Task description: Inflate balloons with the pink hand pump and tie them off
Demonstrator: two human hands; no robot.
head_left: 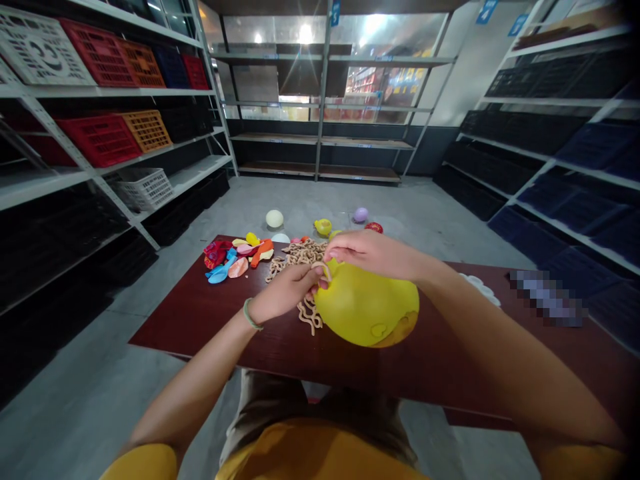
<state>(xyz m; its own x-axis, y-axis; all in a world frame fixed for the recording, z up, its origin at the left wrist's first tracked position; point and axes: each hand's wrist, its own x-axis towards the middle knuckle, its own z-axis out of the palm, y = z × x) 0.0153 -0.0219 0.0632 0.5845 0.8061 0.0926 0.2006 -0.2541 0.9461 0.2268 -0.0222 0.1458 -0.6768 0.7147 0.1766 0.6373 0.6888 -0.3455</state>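
Note:
A blown-up yellow balloon [367,300] lies in front of me over the table, its neck end pointing left. My left hand [287,291] is closed at that end, pinching a beige rubber band [325,268] looped by the fingertips. From above, my right hand [370,253] is closed over the balloon's neck, which the fingers mostly hide. Behind and below my left hand spreads a pile of beige rubber bands [305,252]. Limp balloons [240,255] in red, blue, orange, pink and yellow lie heaped left of the pile.
The dark red table [200,320] carries a white scalloped item [481,290] and a blurred-out object [547,298] at right. Beyond it, a pale balloon [275,219], a purple balloon [361,215] and others lie on the floor. Shelves with crates [103,137] line the sides.

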